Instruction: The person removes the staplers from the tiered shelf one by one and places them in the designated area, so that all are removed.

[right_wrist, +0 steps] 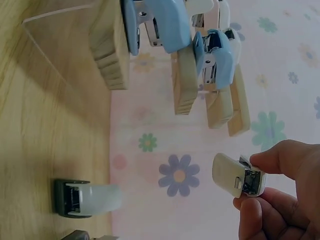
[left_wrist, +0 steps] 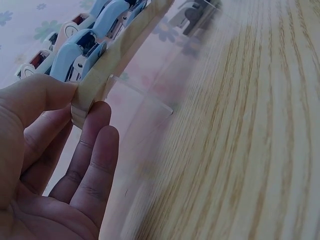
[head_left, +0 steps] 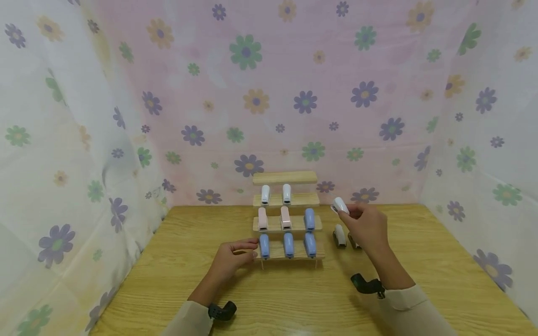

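My left hand (head_left: 230, 258) pinches the left end of the lowest shelf of a tiered wooden rack (head_left: 277, 252); the left wrist view shows the thumb above the wood and fingers below. Off the rack's right side, my right hand (head_left: 370, 227) holds a small white stapler (head_left: 341, 205) in the air between thumb and fingers. On the bottom shelf stand three blue staplers (head_left: 288, 245). One tier up are two pink staplers (head_left: 286, 218) and a blue stapler (head_left: 309, 219) at the right. Two white staplers (head_left: 265, 194) occupy the third tier, left and middle.
Two pale staplers with dark bases stand on the wooden table (head_left: 201, 233) right of the rack: one nearer the rack (right_wrist: 95, 197), another partly behind my right hand (head_left: 354, 240). Clear side panels (left_wrist: 142, 95) support the shelves. Flowered cloth (head_left: 277, 84) hangs behind and on both sides.
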{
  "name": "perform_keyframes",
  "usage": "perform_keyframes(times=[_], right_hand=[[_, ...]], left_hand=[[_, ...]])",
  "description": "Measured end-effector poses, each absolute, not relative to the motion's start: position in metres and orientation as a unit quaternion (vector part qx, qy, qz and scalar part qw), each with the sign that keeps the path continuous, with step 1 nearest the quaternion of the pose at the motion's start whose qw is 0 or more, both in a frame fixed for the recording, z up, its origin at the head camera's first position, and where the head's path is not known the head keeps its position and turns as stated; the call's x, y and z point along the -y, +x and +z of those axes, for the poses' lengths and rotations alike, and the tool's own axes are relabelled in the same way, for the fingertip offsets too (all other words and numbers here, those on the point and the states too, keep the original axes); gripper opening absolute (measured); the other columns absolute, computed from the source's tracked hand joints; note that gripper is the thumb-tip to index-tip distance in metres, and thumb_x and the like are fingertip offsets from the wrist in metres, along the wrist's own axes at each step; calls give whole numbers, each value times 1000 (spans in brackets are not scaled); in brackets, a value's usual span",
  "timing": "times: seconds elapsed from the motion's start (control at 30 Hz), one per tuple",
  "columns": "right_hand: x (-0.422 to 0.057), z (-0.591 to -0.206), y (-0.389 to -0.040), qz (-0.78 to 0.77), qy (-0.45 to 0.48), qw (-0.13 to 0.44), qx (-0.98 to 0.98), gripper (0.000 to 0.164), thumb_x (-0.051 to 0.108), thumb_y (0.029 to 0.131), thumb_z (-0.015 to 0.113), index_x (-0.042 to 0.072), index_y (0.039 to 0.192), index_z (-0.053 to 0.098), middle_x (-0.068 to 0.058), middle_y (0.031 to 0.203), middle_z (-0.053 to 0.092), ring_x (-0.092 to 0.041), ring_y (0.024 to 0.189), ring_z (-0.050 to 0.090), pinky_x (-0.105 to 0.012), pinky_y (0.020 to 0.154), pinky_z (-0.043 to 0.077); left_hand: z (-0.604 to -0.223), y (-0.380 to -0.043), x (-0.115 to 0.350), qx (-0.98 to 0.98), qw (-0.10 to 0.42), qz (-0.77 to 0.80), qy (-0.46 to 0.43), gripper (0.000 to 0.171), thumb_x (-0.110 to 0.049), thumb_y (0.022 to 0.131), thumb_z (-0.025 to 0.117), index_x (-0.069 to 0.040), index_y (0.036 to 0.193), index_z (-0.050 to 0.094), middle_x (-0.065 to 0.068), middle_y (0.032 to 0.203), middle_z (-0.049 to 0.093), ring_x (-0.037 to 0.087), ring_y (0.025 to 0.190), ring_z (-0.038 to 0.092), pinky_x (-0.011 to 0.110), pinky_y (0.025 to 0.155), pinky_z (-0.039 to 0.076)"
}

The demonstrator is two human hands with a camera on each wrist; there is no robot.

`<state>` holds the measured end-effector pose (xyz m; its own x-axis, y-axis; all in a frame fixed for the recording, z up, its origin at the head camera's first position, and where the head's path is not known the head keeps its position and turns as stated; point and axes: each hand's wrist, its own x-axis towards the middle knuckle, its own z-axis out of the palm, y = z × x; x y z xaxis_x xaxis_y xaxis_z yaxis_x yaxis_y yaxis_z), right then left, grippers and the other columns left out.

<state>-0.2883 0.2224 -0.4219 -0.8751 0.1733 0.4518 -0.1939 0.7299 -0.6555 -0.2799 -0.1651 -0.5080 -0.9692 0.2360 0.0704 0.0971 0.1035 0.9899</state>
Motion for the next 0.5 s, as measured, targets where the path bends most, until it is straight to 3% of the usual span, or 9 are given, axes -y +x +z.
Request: perform_keyframes(times=[0.23,0.5], right_hand=[[-235,-430,-288,356,-6,244,902,32,33,95,76,5,109,78,-16,94,78,-26,76,73,-28,50,55],[-251,-438,-285,345,-24,224,911,38,38,96,74,1,107,77,-17,95,78,-21,72,70,-29,50,54]], left_hand=[[-508,-281,166,-756,50,644,105,24,-17,90,81,-9,112,80,1,139,68,25,125,65,26,86,64],[-508,-281,166,-755,46,645,108,25,-17,90,82,-7,112,80,2,139,68,26,127,65,27,86,64]])
